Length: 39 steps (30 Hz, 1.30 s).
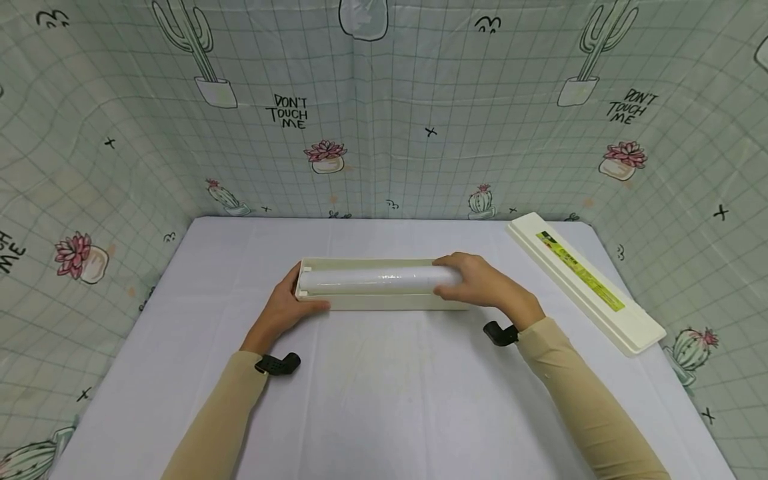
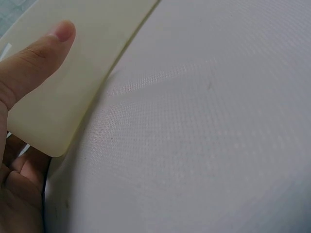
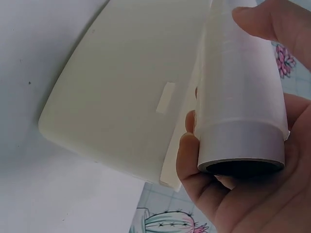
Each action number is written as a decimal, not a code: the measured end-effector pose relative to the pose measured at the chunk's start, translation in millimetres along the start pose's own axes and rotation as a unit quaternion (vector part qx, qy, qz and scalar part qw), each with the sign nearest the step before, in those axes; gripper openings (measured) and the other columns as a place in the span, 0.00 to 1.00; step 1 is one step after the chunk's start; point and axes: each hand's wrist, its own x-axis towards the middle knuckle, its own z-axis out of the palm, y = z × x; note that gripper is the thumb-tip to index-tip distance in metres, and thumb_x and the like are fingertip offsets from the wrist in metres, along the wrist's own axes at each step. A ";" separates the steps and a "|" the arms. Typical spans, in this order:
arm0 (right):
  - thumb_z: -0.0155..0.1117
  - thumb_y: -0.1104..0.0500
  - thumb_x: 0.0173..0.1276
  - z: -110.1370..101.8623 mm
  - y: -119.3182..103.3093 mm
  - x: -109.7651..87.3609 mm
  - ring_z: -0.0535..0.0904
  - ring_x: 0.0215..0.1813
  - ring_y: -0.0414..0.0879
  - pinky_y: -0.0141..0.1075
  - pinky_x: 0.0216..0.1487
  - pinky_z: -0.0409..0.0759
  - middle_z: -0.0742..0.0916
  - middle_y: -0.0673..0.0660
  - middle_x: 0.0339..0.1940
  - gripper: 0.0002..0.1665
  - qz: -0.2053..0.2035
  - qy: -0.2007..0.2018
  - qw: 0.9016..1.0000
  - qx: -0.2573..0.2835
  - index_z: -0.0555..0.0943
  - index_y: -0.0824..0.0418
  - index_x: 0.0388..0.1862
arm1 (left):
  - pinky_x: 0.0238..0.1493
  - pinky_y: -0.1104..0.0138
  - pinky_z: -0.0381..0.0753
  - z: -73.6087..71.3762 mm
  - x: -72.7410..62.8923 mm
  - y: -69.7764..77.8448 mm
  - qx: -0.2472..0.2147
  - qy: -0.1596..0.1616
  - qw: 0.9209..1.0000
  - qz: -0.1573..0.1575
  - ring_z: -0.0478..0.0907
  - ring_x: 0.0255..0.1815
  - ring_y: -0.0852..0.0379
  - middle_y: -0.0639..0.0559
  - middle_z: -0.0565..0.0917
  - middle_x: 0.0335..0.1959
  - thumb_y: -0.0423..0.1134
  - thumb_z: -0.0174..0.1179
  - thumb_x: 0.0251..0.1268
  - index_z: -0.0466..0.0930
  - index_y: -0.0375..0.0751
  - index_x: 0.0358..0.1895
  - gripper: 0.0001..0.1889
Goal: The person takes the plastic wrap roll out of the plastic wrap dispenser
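A long cream-coloured box (image 1: 384, 303) lies lidless across the middle of the table. Along it is a roll of clear plastic film (image 1: 372, 277), its left end down in the box. My left hand (image 1: 287, 307) grips the box's left end, and in the left wrist view the thumb presses the front wall (image 2: 77, 82). With my right hand (image 1: 480, 283) I hold the roll's right end. The right wrist view shows that end of the roll (image 3: 243, 97) raised beside the box wall (image 3: 121, 97), thumb on one side and fingers curled round the other; its dark hollow core faces out.
A long cream lid (image 1: 600, 313) with a yellow-green label (image 1: 579, 270) lies slantwise at the table's right side. White cloth covers the table (image 1: 372, 400). Behind and at both sides hangs a grid-patterned curtain (image 1: 390, 87) with cactus drawings.
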 end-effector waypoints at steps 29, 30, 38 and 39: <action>0.77 0.55 0.65 15.9 4.0 -10.1 0.80 0.52 0.56 0.52 0.54 0.79 0.85 0.64 0.58 0.30 -0.002 0.061 0.997 0.038 0.81 0.65 0.63 | 0.74 0.45 0.64 -1.1 3.4 2.1 0.008 0.001 1.000 -0.008 0.68 0.71 0.41 0.42 0.67 0.76 0.44 0.80 0.55 0.46 0.51 0.85 0.60; 0.77 0.55 0.65 15.9 4.0 -10.4 0.80 0.52 0.56 0.52 0.54 0.79 0.84 0.64 0.58 0.30 0.000 0.061 0.997 0.038 0.81 0.64 0.63 | 0.74 0.45 0.64 -1.2 3.4 2.1 0.009 0.001 1.000 -0.007 0.68 0.72 0.41 0.42 0.67 0.76 0.44 0.80 0.55 0.46 0.51 0.85 0.60; 0.77 0.55 0.65 16.2 7.1 -13.0 0.80 0.54 0.56 0.52 0.55 0.80 0.84 0.64 0.59 0.30 -0.001 0.065 0.997 0.039 0.81 0.64 0.64 | 0.74 0.44 0.64 -2.2 3.2 1.5 0.004 -0.004 1.000 -0.008 0.67 0.72 0.40 0.41 0.67 0.76 0.43 0.80 0.55 0.45 0.50 0.85 0.60; 0.77 0.55 0.65 16.3 7.7 -13.2 0.80 0.54 0.57 0.53 0.55 0.80 0.84 0.64 0.59 0.30 -0.001 0.066 0.997 0.039 0.81 0.64 0.63 | 0.74 0.44 0.64 -2.3 3.4 1.2 0.002 -0.004 1.000 -0.008 0.67 0.72 0.40 0.41 0.67 0.76 0.43 0.80 0.55 0.45 0.51 0.85 0.60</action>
